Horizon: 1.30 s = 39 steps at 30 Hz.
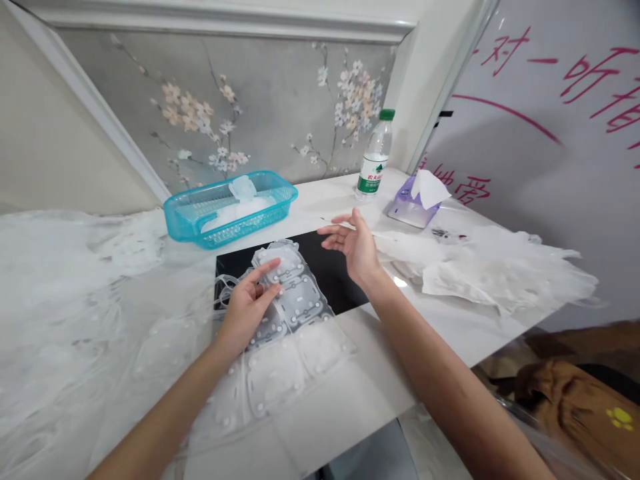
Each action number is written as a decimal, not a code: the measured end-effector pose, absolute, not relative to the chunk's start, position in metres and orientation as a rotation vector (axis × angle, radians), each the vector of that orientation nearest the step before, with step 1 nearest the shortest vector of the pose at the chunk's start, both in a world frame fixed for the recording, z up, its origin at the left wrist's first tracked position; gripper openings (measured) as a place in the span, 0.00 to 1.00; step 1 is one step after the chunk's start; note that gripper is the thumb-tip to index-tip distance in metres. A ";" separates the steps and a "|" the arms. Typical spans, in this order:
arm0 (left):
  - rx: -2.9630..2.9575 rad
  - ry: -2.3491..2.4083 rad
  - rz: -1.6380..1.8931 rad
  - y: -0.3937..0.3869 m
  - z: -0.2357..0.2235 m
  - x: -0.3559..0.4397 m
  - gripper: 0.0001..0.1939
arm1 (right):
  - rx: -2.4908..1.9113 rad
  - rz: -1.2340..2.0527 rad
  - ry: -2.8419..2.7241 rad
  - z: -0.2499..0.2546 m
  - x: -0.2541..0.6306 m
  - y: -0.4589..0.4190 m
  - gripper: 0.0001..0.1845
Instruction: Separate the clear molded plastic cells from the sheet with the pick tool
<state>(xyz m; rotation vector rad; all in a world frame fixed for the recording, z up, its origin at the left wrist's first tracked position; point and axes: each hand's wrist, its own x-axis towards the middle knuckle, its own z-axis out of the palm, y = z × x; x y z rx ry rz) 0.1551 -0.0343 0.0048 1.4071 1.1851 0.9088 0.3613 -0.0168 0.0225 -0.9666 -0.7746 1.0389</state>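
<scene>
A clear, soft plastic sheet (300,300) divided into rounded panels, with white dots and small slots, lies over a black mat (345,273) and runs toward the near edge of the table. My left hand (250,300) rests on its upper left part. Thumb and index finger are stretched and apart there, the other fingers curled beneath. To the right of the sheet, my right hand (353,247) is raised above the mat, palm turned inward, fingers loosely spread with nothing visible in them.
A blue plastic basket (230,233) holding white pieces stands at the back. Right of it are a water bottle (373,167) and a purple tissue pack (413,207). Translucent sheets (65,293) heap up on the left; a white plastic pile (490,267) covers the right side.
</scene>
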 end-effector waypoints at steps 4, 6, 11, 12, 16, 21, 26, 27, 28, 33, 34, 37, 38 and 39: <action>1.415 1.185 0.905 -0.035 0.006 0.156 0.30 | -0.888 1.099 -0.762 0.028 0.359 -0.019 0.26; 1.423 1.207 0.899 -0.035 0.006 0.156 0.30 | -0.896 1.113 -0.794 0.030 0.357 -0.020 0.25; 1.465 1.245 0.882 -0.035 0.006 0.158 0.29 | -1.043 1.040 -0.865 0.027 0.345 -0.021 0.26; 1.474 1.251 0.887 -0.035 0.006 0.158 0.29 | -1.082 1.006 -0.885 0.025 0.341 -0.021 0.27; 1.510 1.263 0.908 -0.036 0.008 0.159 0.30 | -1.187 0.890 -0.986 0.017 0.327 -0.022 0.29; 1.535 1.248 0.896 -0.034 0.006 0.158 0.31 | -1.193 0.841 -1.045 0.016 0.317 -0.028 0.30; 1.516 1.226 0.888 -0.034 0.006 0.158 0.32 | -1.149 0.818 -1.048 0.017 0.311 -0.033 0.29; 1.512 1.220 0.888 -0.034 0.006 0.158 0.32 | -1.152 0.805 -1.049 0.016 0.310 -0.033 0.29; 1.509 1.214 0.889 -0.034 0.006 0.158 0.32 | -1.154 0.794 -1.050 0.016 0.309 -0.033 0.29; 1.502 1.200 0.893 -0.035 0.009 0.160 0.32 | -1.155 0.764 -1.061 0.011 0.307 -0.033 0.29; 1.503 1.201 0.888 -0.036 0.009 0.160 0.33 | -1.157 0.757 -1.060 0.010 0.306 -0.033 0.29; 1.512 1.204 0.875 -0.036 0.011 0.160 0.33 | -1.169 0.739 -1.046 0.009 0.305 -0.034 0.30; 1.517 1.201 0.873 -0.036 0.010 0.159 0.32 | -1.174 0.733 -1.040 0.009 0.304 -0.034 0.30; 1.523 1.198 0.872 -0.036 0.009 0.159 0.32 | -1.177 0.725 -1.035 0.010 0.303 -0.035 0.30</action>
